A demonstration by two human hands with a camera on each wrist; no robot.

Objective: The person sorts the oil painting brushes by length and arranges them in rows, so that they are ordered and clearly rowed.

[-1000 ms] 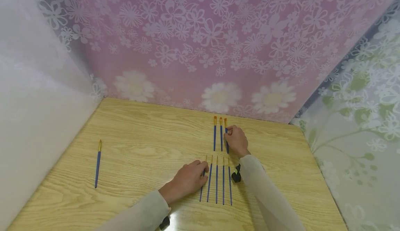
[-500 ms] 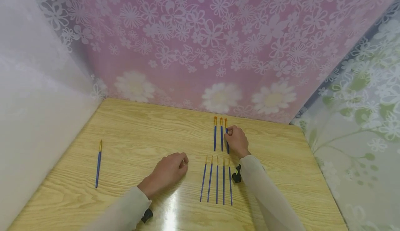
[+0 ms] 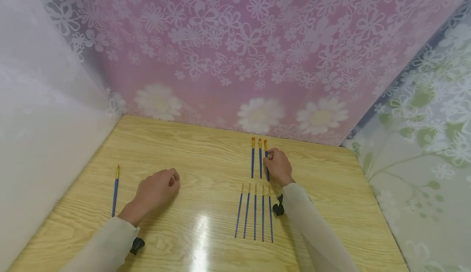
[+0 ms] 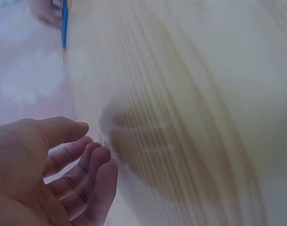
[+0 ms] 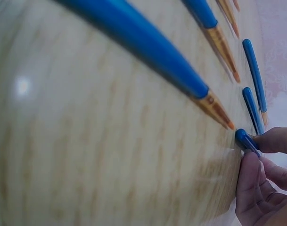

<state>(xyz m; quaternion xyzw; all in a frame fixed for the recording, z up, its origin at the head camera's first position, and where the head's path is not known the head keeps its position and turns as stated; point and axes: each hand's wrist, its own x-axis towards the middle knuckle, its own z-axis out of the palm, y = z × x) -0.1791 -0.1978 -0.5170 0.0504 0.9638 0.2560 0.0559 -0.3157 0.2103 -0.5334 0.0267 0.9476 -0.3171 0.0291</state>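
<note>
My right hand (image 3: 279,166) pinches a blue-handled flat paintbrush (image 3: 266,146) between thumb and fingers, at the right end of the back row. Beside it lie two more flat paintbrushes (image 3: 252,161), bristles toward the wall. In the right wrist view the thumb and fingers close on the blue handle end (image 5: 242,137). My left hand (image 3: 156,188) hovers over the left part of the table, fingers loosely bent with nothing between them, as the left wrist view also shows. Closest to it is a lone paintbrush (image 3: 115,192), its lower end overlapped by the left sleeve.
Several thin paintbrushes (image 3: 255,216) lie in a front row below the flat ones, gold ends away from me. The wooden table (image 3: 198,149) meets a pink floral wall covering (image 3: 220,59) at the back, with walls at both sides.
My left hand has let go of the leftmost thin paintbrush and moved left across the table toward the lone paintbrush. My right hand has stayed on its flat paintbrush.
</note>
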